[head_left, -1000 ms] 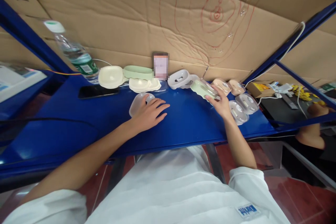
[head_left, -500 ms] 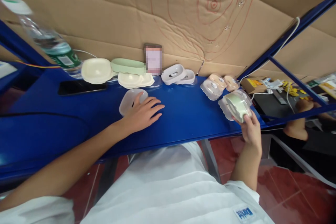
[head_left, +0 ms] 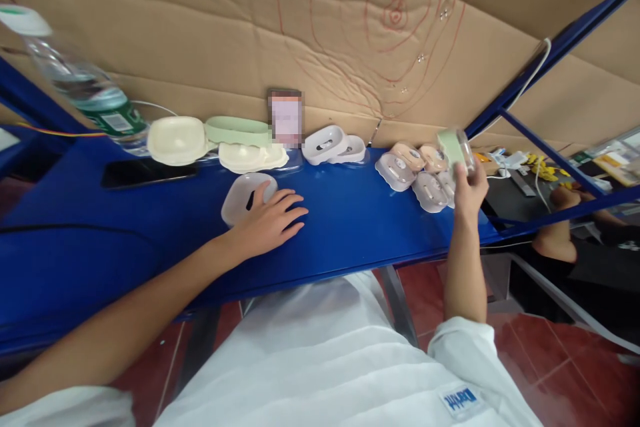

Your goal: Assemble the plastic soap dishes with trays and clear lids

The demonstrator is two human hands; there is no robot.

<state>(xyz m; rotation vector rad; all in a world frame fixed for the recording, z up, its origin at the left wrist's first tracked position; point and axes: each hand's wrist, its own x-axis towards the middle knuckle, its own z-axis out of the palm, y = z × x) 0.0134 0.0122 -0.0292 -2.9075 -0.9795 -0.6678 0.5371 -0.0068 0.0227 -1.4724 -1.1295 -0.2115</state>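
Box [head_left: 452,147] of pale green, held tilted, juts beyond the right grip [head_left: 471,191].

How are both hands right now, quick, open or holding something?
Left hand: open, spread out, at the pale grey box.
Right hand: closed, holding the green case.

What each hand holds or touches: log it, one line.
left hand: spread, thumb over grey dish | right hand: holds green clear-lidded box | nearby: peach boxes, grey boxes
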